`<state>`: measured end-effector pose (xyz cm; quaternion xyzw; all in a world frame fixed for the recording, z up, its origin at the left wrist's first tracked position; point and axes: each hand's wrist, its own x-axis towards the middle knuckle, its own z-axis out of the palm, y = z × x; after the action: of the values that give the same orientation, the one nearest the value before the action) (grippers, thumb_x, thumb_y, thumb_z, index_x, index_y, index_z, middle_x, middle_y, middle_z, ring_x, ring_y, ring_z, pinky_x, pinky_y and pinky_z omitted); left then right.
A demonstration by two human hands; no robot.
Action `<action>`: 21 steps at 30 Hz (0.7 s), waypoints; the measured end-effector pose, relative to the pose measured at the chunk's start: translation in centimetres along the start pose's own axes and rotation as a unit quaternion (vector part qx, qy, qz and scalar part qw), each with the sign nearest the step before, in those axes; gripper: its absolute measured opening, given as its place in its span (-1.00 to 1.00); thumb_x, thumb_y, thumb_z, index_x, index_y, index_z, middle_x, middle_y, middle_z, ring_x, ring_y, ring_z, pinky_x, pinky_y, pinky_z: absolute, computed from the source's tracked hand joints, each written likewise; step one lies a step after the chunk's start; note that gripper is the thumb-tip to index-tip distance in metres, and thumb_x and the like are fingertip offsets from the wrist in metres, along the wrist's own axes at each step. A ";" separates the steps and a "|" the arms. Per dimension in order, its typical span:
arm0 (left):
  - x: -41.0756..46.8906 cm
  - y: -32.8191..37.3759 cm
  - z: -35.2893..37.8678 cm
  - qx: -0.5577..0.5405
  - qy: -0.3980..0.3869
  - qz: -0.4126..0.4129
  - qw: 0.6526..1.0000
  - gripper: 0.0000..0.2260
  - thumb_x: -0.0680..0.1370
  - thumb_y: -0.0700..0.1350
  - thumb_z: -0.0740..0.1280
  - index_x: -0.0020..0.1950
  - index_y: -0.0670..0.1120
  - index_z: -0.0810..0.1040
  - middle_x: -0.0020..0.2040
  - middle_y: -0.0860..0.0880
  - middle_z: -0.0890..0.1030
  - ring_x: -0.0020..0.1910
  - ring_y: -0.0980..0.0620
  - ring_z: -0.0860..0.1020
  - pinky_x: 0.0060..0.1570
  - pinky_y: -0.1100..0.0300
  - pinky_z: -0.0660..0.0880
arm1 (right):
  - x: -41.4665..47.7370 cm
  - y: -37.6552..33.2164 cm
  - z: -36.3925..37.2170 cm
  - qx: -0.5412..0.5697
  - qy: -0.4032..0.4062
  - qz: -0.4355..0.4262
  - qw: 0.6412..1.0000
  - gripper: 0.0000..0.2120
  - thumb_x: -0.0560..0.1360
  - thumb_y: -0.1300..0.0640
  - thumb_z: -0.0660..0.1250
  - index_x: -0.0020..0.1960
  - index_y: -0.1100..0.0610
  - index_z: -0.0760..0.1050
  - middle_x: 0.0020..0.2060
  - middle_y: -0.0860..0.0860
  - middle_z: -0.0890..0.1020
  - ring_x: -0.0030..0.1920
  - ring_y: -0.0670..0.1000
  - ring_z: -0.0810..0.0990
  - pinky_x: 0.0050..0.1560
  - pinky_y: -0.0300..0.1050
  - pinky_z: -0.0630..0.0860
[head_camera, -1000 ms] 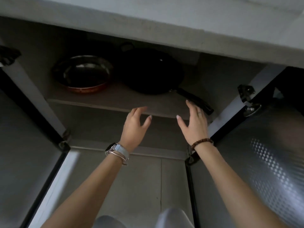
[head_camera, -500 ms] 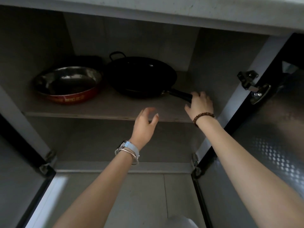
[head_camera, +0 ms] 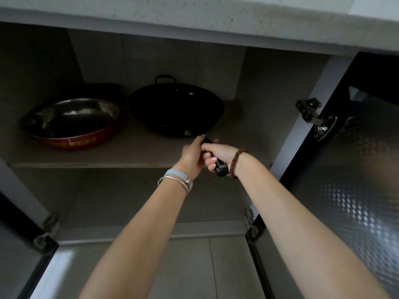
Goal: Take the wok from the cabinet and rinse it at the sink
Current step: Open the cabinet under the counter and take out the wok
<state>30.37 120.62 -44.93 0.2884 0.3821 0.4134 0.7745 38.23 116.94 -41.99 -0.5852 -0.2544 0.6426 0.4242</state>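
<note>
A black wok (head_camera: 176, 108) sits on the middle shelf (head_camera: 133, 151) of an open under-counter cabinet, with a small loop handle at its back. Its long black handle (head_camera: 221, 169) points toward me over the shelf's front edge. My right hand (head_camera: 220, 155), with a bead bracelet on the wrist, is wrapped around that handle. My left hand (head_camera: 192, 156), with a watch and bangle on the wrist, grips the handle just ahead of the right one, closer to the wok's bowl. The wok rests on the shelf.
A red pan with a shiny steel inside (head_camera: 71, 124) stands left of the wok on the same shelf. The right cabinet door (head_camera: 356, 180) hangs open with its hinge (head_camera: 313, 117) showing. The stone countertop edge (head_camera: 194, 16) overhangs above. Tiled floor (head_camera: 194, 266) lies below.
My right hand closed on the wok's handle a moment ago. My left hand then moved right and up and closed on the same handle. The wok has turned slightly, handle toward me.
</note>
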 end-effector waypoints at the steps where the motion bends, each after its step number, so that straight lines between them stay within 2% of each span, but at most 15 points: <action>1: 0.1 0.3 -0.1 -0.006 -0.015 -0.020 1.000 -0.73 0.59 -0.11 0.28 0.15 -0.30 0.51 -0.08 -0.20 0.67 -0.32 -0.06 0.66 -0.44 0.19 0.57 | 0.0 0.2 0.3 0.007 0.010 -0.010 1.000 -0.71 0.59 0.21 0.16 -0.30 0.10 0.26 -0.64 -0.05 0.36 -0.72 -0.15 0.24 -0.69 -0.38 0.16; 2: 0.4 0.5 -0.4 -0.009 -0.032 -0.041 0.999 -0.71 0.58 -0.11 0.29 0.17 -0.30 0.53 0.04 -0.22 0.67 -0.25 -0.07 0.67 -0.40 0.19 0.57 | 0.0 0.3 0.5 0.008 0.017 -0.018 1.000 -0.72 0.58 0.22 0.16 -0.30 0.09 0.26 -0.64 -0.04 0.35 -0.72 -0.14 0.24 -0.69 -0.38 0.16; 4: 0.8 0.8 -1.0 -0.010 -0.057 -0.061 0.996 -0.80 0.56 -0.12 0.31 0.05 -0.24 0.57 0.16 -0.22 0.62 -0.12 -0.08 0.65 -0.33 0.18 0.60 | -0.3 0.6 0.9 0.003 0.023 -0.024 0.999 -0.73 0.57 0.25 0.17 -0.29 0.09 0.26 -0.64 -0.04 0.35 -0.72 -0.14 0.24 -0.69 -0.38 0.17; 6: 1.0 0.9 -1.4 -0.001 -0.069 -0.072 0.995 -0.87 0.55 -0.13 0.34 -0.09 -0.19 0.56 0.05 -0.18 0.62 -0.09 -0.07 0.64 -0.24 0.16 0.61 | -0.8 1.2 1.3 -0.003 0.023 -0.031 0.999 -0.75 0.55 0.28 0.17 -0.26 0.09 0.25 -0.62 -0.04 0.34 -0.71 -0.14 0.24 -0.68 -0.37 0.17; 8: 0.8 0.7 -1.3 0.065 -0.048 -0.053 0.995 -0.84 0.53 -0.11 0.37 -0.02 -0.20 0.55 -0.10 -0.13 0.62 -0.14 -0.06 0.64 -0.21 0.15 0.59 | -1.3 2.0 1.4 -0.022 0.030 -0.043 0.998 -0.77 0.55 0.30 0.16 -0.24 0.10 0.25 -0.57 -0.02 0.31 -0.71 -0.13 0.23 -0.66 -0.37 0.17; 10: 0.1 0.1 -1.1 0.133 -0.010 -0.010 0.991 -0.77 0.54 -0.11 0.35 0.11 -0.22 0.52 -0.21 -0.09 0.61 -0.24 -0.03 0.62 -0.29 0.21 0.55 | -1.9 2.9 1.3 -0.038 0.038 -0.053 0.997 -0.78 0.54 0.31 0.17 -0.24 0.11 0.26 -0.58 -0.02 0.31 -0.70 -0.13 0.23 -0.65 -0.36 0.18; 12: -1.0 -0.5 -1.1 0.149 -0.011 0.012 0.989 -0.86 0.56 -0.15 0.30 0.02 -0.22 0.51 -0.27 -0.06 0.58 -0.31 0.00 0.59 -0.36 0.26 0.53 | -2.6 3.8 1.1 -0.050 0.036 -0.054 0.997 -0.80 0.53 0.30 0.17 -0.24 0.12 0.27 -0.62 -0.04 0.33 -0.69 -0.12 0.24 -0.64 -0.35 0.19; 14: -2.7 -1.0 -1.2 0.145 -0.020 0.017 0.989 -0.90 0.57 -0.17 0.26 -0.10 -0.18 0.48 -0.32 -0.04 0.57 -0.36 0.03 0.59 -0.36 0.26 0.52 | -3.7 4.6 1.0 -0.054 0.032 -0.046 0.997 -0.80 0.53 0.31 0.17 -0.24 0.12 0.27 -0.62 -0.05 0.33 -0.68 -0.12 0.24 -0.64 -0.34 0.19; 16: -4.6 -1.4 -1.3 0.136 -0.016 0.015 0.990 -0.89 0.58 -0.18 0.25 -0.14 -0.16 0.46 -0.34 -0.04 0.55 -0.42 0.07 0.57 -0.42 0.29 0.50 | -5.3 5.2 1.3 -0.051 0.029 -0.036 0.998 -0.81 0.53 0.32 0.16 -0.21 0.12 0.25 -0.62 -0.04 0.33 -0.68 -0.12 0.23 -0.64 -0.33 0.19; 18: -6.3 -1.6 -1.4 0.149 -0.009 0.005 0.989 -0.89 0.58 -0.18 0.25 -0.14 -0.16 0.46 -0.33 -0.05 0.54 -0.40 0.06 0.55 -0.46 0.31 0.49 | -7.3 5.7 1.7 -0.053 0.026 -0.024 0.998 -0.81 0.53 0.33 0.15 -0.20 0.13 0.25 -0.61 -0.04 0.33 -0.67 -0.11 0.23 -0.64 -0.32 0.20; 21: -8.9 -1.6 -1.4 0.161 -0.001 -0.022 0.987 -0.83 0.59 -0.17 0.24 -0.20 -0.17 0.47 -0.32 -0.07 0.58 -0.35 0.02 0.57 -0.40 0.27 0.51 | -10.3 6.1 2.5 -0.057 0.031 0.002 0.998 -0.83 0.52 0.34 0.15 -0.17 0.12 0.26 -0.59 -0.03 0.31 -0.65 -0.10 0.22 -0.62 -0.31 0.19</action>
<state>26.59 112.32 -43.77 0.4014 0.4489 0.3289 0.7274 33.84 105.58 -40.98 -0.6283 -0.2759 0.6099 0.3963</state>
